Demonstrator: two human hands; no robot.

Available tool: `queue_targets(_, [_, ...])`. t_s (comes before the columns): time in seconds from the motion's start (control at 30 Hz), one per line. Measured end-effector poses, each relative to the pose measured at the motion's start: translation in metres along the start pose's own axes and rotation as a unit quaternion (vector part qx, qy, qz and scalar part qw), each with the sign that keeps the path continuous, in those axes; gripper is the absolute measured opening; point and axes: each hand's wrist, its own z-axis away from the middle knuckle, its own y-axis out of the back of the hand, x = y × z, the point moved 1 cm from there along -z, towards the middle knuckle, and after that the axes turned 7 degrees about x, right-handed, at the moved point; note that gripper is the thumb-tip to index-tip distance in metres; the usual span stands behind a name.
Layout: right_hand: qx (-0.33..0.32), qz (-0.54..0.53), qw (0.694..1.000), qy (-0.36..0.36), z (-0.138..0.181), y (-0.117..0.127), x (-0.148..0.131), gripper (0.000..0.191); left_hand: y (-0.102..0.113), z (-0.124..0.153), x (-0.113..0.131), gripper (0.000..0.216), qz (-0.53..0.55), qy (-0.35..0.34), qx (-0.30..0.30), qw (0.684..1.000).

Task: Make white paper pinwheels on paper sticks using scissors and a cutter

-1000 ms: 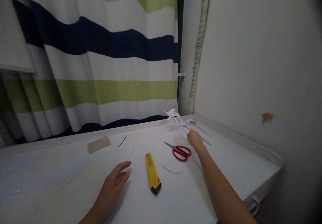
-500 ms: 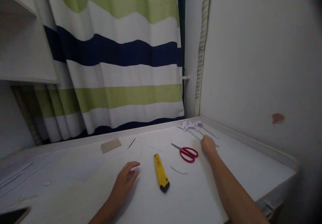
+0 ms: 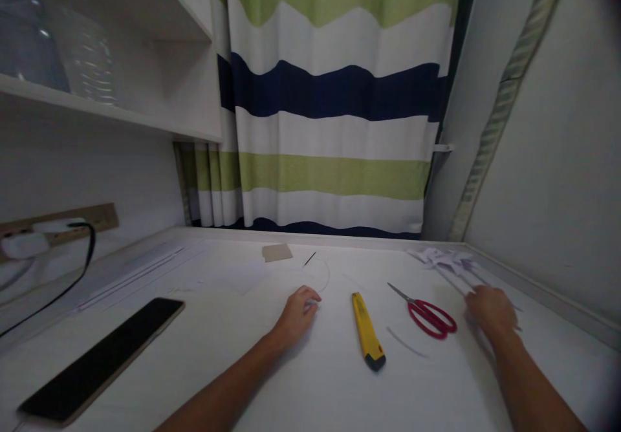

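Observation:
My left hand (image 3: 297, 315) rests on the white table, fingers loosely curled and thumb apart, holding nothing. To its right lies a yellow utility knife (image 3: 367, 332). Farther right are red-handled scissors (image 3: 431, 319), blades toward the back left, and a thin curved strip (image 3: 406, 343) lies in front of them. At the right, my right hand (image 3: 492, 312) is closed around a thin stem of the folded white paper flowers (image 3: 446, 260). The flower heads lie bunched in the back right corner, with other stems beside the hand. My right fingertips are partly hidden.
A black tablet-like slab (image 3: 104, 357) lies front left. Behind my left hand are a cardboard piece (image 3: 277, 253), a thin dark stick (image 3: 309, 259) and a faint curved line. Long thin strips (image 3: 130, 278) lie back left. A shelf (image 3: 145, 118) overhangs the left side; a cable (image 3: 90, 251) hangs below.
The view has swung left, bringing the shelf, wall socket and whole black slab into sight. My right hand stays at the stems; my left hand stays by the utility knife.

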Motion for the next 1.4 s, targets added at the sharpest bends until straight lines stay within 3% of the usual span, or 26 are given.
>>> queue_targets(0.17, [0.047,-0.013,0.995,0.081,0.007,0.010,-0.038,0.034,0.016,-0.007,-0.016,0.021,-0.090,0.013,0.004,0.996])
queue_targets(0.33, [0.099,-0.108,0.966,0.212,0.043,0.022,-0.101,0.031,0.066,-0.014,-0.057,0.033,-0.226,0.093,0.009,0.970])
queue_targets(0.5, [0.063,-0.229,0.920,0.312,0.081,0.035,-0.166,0.027,0.108,-0.007,-0.098,0.057,-0.315,0.190,-0.043,0.929])
queue_targets(0.7, [-0.024,-0.289,0.871,0.397,0.112,0.036,-0.222,0.024,0.118,-0.003,-0.101,0.032,-0.357,0.191,-0.112,0.907])
queue_targets(0.83, [-0.054,-0.304,0.850,0.427,0.128,0.028,-0.234,0.024,0.118,-0.004,-0.094,0.029,-0.375,0.172,-0.127,0.902])
queue_targets(0.97, [-0.071,-0.310,0.841,0.438,0.135,0.021,-0.229,0.024,0.118,-0.004,-0.093,0.028,-0.387,0.175,-0.122,0.897])
queue_targets(1.27, [-0.098,-0.308,0.848,0.420,0.136,0.021,-0.220,0.024,0.122,-0.014,-0.081,0.027,-0.416,0.179,-0.035,0.891])
queue_targets(1.4, [-0.107,-0.306,0.850,0.414,0.136,0.017,-0.219,0.025,0.114,-0.020,-0.061,0.024,-0.395,0.128,-0.001,0.910])
